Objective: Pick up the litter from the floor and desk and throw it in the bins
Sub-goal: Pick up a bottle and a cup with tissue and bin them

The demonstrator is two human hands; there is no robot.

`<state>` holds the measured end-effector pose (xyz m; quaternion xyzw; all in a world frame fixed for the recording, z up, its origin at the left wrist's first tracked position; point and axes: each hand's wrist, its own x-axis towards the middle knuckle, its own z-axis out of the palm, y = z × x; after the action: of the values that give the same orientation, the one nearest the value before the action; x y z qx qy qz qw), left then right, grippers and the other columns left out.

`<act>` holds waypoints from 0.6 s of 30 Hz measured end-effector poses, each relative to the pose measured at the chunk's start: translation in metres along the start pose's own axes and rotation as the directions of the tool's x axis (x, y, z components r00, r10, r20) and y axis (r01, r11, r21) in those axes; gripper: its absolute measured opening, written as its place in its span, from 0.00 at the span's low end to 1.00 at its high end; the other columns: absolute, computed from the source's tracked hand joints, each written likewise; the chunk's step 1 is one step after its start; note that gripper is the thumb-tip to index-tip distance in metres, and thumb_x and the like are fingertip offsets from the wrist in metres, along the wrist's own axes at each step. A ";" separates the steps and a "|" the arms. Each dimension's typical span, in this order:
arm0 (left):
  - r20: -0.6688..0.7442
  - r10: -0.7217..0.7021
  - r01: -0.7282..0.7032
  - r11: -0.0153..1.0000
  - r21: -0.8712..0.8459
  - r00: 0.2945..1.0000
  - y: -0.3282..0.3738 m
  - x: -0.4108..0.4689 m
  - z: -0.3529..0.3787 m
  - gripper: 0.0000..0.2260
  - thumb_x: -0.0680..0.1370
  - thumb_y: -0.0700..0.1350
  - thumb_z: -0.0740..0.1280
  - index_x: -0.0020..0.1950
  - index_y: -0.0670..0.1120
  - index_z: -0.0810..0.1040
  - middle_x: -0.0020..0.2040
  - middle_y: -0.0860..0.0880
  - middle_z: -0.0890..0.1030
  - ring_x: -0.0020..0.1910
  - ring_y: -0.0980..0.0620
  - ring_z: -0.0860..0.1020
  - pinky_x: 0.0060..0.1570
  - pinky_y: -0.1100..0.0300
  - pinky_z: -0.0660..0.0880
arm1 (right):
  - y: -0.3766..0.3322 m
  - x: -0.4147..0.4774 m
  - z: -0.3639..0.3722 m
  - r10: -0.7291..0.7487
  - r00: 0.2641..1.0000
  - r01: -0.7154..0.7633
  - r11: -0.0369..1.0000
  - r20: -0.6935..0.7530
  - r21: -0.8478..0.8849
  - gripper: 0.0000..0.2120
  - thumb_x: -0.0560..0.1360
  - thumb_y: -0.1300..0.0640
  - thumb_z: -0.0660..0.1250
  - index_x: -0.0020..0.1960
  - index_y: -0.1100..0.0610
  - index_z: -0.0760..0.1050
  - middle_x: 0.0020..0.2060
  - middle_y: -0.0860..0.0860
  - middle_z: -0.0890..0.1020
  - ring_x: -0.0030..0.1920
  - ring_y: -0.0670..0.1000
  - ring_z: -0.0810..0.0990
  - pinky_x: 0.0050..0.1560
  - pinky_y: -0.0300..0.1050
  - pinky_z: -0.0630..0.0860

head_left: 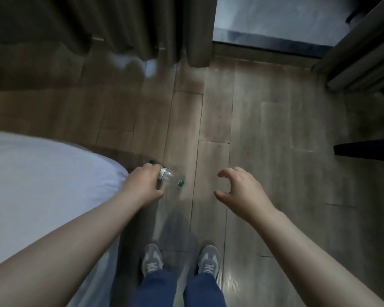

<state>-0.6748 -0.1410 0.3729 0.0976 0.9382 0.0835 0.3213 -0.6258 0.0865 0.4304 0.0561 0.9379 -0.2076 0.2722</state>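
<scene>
Now I have the left hand point(142, 185) wrapped round a clear bottle point(170, 175) with a green cap, just beside the white bed point(42, 173) and over the plank floor point(264, 129). The right hand point(242, 191) hangs loosely curled, holding nothing. Dark curtains point(175, 29) hang ahead, and grey shoes point(152, 260) stand below. The bottle's silvery label is too blurred to read.

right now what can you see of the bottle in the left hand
The bottle is clear, thin-looking plastic, apparently empty, with a green cap and a silvery label band. It lies tilted, cap end toward the lower right, its base hidden in the left hand, whose fingers curl round it, over the wood floor beside the white bed.
</scene>
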 end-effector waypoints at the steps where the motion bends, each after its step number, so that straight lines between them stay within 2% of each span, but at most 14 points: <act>1: -0.008 -0.006 0.006 1.000 0.004 1.000 -0.005 0.016 0.017 0.19 0.73 0.52 0.68 0.61 0.45 0.71 0.59 0.43 0.74 0.58 0.41 0.74 0.52 0.54 0.71 | 0.009 0.015 0.014 -0.007 1.000 0.007 1.000 -0.007 0.001 0.22 0.75 0.49 0.67 0.67 0.52 0.70 0.60 0.50 0.75 0.61 0.51 0.74 0.58 0.43 0.72; 4: 0.001 -0.032 0.032 0.999 0.019 0.999 -0.022 0.061 0.065 0.20 0.72 0.51 0.69 0.60 0.44 0.70 0.60 0.43 0.74 0.58 0.41 0.74 0.53 0.52 0.72 | 0.032 0.058 0.054 -0.013 1.000 0.013 1.000 -0.012 -0.008 0.23 0.75 0.49 0.68 0.67 0.53 0.71 0.60 0.50 0.76 0.61 0.51 0.74 0.58 0.43 0.71; 7: 0.015 -0.048 0.048 0.998 0.027 0.999 -0.037 0.100 0.112 0.25 0.72 0.50 0.70 0.64 0.44 0.69 0.62 0.42 0.72 0.59 0.40 0.73 0.54 0.51 0.73 | 0.050 0.097 0.092 -0.005 1.000 0.005 1.000 0.003 -0.013 0.23 0.74 0.49 0.68 0.68 0.53 0.70 0.61 0.52 0.76 0.62 0.52 0.74 0.60 0.45 0.72; 12: 0.023 -0.112 0.112 0.993 -0.032 0.993 -0.054 0.149 0.173 0.23 0.71 0.48 0.71 0.62 0.41 0.69 0.62 0.40 0.72 0.59 0.38 0.73 0.55 0.51 0.71 | 0.072 0.141 0.153 0.009 0.999 -0.010 1.000 0.044 0.003 0.24 0.74 0.49 0.68 0.68 0.53 0.70 0.62 0.51 0.75 0.61 0.51 0.74 0.59 0.44 0.71; 18: -0.063 -0.030 0.034 0.998 0.060 0.998 -0.074 0.204 0.213 0.30 0.68 0.45 0.73 0.68 0.43 0.66 0.67 0.41 0.67 0.65 0.40 0.67 0.62 0.51 0.67 | 0.088 0.178 0.204 0.002 0.997 -0.004 1.000 0.074 0.014 0.23 0.75 0.49 0.68 0.68 0.52 0.70 0.62 0.51 0.75 0.62 0.51 0.74 0.59 0.44 0.70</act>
<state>-0.7107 -0.1441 0.0709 0.0898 0.9514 0.0526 0.2900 -0.6576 0.0797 0.1472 0.0517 0.9255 -0.2160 0.3067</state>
